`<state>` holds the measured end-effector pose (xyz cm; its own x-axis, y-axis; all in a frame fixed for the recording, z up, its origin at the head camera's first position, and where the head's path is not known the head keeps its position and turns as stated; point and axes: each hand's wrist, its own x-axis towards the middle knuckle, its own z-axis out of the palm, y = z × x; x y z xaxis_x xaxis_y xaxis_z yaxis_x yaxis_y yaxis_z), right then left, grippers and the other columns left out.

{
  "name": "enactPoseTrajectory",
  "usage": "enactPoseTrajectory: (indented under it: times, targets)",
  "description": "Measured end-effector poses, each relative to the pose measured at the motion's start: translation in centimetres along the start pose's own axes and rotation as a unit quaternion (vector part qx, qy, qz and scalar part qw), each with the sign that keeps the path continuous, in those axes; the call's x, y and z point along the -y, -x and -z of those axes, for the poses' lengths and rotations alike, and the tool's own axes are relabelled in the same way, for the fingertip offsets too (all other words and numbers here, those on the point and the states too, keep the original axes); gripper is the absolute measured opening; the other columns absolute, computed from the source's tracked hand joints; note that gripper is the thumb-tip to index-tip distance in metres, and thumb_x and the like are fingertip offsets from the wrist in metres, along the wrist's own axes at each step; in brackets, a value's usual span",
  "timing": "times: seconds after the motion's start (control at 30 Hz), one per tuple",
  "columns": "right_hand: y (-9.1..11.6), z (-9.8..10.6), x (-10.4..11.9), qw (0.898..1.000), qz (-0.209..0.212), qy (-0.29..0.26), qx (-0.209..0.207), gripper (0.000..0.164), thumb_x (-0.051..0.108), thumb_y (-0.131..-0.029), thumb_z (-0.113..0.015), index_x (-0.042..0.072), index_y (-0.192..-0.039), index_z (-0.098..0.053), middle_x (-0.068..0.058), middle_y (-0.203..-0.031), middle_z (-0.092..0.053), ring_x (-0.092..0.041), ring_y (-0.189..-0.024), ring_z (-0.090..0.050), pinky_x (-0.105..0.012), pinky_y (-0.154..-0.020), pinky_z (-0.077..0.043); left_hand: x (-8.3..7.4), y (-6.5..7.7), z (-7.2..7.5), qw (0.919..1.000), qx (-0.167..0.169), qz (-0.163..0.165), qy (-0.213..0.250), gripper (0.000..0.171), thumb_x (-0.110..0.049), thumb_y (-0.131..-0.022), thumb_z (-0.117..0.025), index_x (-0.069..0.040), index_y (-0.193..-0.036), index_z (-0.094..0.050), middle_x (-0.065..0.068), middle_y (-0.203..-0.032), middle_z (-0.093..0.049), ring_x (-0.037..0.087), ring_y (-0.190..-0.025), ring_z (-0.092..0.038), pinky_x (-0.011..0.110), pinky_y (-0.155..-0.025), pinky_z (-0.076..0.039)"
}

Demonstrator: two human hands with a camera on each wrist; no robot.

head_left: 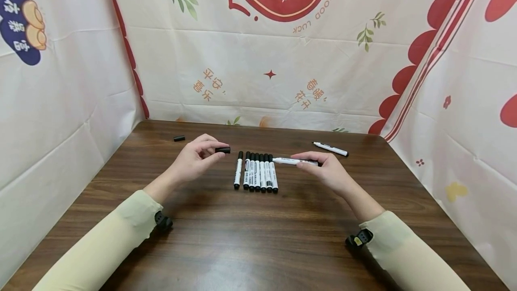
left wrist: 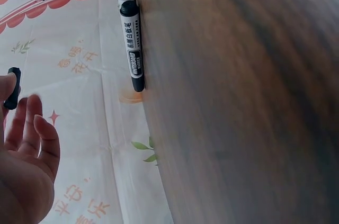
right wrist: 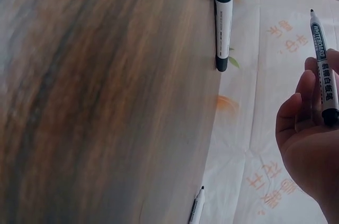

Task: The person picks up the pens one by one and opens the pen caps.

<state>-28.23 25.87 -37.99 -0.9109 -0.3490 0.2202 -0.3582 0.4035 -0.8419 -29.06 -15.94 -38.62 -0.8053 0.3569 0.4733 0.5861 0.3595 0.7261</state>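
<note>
Between thumb and fingers my left hand (head_left: 196,158) pinches a black marker cap (head_left: 223,150), held left of the row of markers. My right hand (head_left: 323,169) grips an uncapped whiteboard marker (head_left: 288,160) by its barrel, with the bare tip pointing left toward the cap. Tip and cap are apart. In the right wrist view the same whiteboard marker (right wrist: 321,60) shows its dark tip and black end. Between the hands lie several capped white markers (head_left: 262,174) side by side on the table, and one capped marker (head_left: 238,170) sits slightly apart at their left.
Another uncapped marker (head_left: 331,148) lies at the back right of the brown wooden table (head_left: 226,232). A loose black cap (head_left: 179,138) lies at the back left. Printed cloth (head_left: 242,48) hangs behind the table and along both sides.
</note>
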Motion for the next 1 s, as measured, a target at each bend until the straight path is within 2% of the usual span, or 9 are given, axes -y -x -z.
enactPoseTrajectory:
  times: [0.1,0.37,0.63,0.87,1.0]
  targets:
    - [0.0,0.1,-0.2,1.0,-0.003,-0.003,-0.001,0.03,0.022,-0.104,-0.079,0.011,-0.132,-0.081,-0.012,-0.128,-0.076,-0.01,-0.099,-0.063,-0.024,-0.081,-0.054,0.0,0.1,0.2,1.0,-0.002,-0.001,-0.003,0.027,-0.017,-0.104,-0.078,-0.016,-0.131,-0.082,0.005,-0.114,-0.068,0.016,-0.087,-0.062,0.028,-0.073,-0.051]
    - [0.2,0.5,-0.6,1.0,-0.014,0.008,-0.003,0.036,0.024,-0.104,-0.079,0.006,-0.135,-0.078,-0.009,-0.129,-0.077,-0.016,-0.103,-0.063,-0.028,-0.083,-0.054,0.8,0.3,0.8,0.9997,-0.01,0.005,-0.023,0.027,-0.016,-0.104,-0.078,-0.015,-0.131,-0.082,0.003,-0.104,-0.07,0.014,-0.086,-0.063,0.027,-0.072,-0.051]
    - [0.5,1.3,-1.3,1.0,-0.024,0.012,-0.017,0.037,0.025,-0.105,-0.078,0.005,-0.136,-0.077,-0.001,-0.125,-0.077,-0.013,-0.103,-0.062,-0.026,-0.084,-0.053,1.5,0.6,1.6,0.9989,-0.023,0.035,-0.022,0.027,-0.02,-0.104,-0.079,-0.019,-0.13,-0.082,0.003,-0.104,-0.074,0.016,-0.087,-0.066,0.027,-0.073,-0.054]
    - [0.8,2.3,-2.3,0.999,-0.039,0.019,-0.029,0.034,0.028,-0.104,-0.079,0.012,-0.134,-0.079,0.003,-0.123,-0.077,-0.013,-0.104,-0.062,-0.028,-0.085,-0.054,2.1,1.1,2.6,0.9977,-0.034,0.049,-0.032,0.026,-0.022,-0.103,-0.08,-0.019,-0.129,-0.083,0.003,-0.103,-0.074,0.015,-0.086,-0.067,0.026,-0.072,-0.054]
    - [0.9,2.9,-2.5,0.998,-0.042,0.028,-0.04,0.035,0.028,-0.104,-0.079,0.011,-0.134,-0.079,0.007,-0.119,-0.076,-0.012,-0.103,-0.06,-0.026,-0.083,-0.053,2.5,1.4,3.3,0.997,-0.039,0.054,-0.04,0.025,-0.021,-0.103,-0.08,-0.018,-0.128,-0.083,0.005,-0.1,-0.072,0.014,-0.084,-0.065,0.024,-0.072,-0.054]
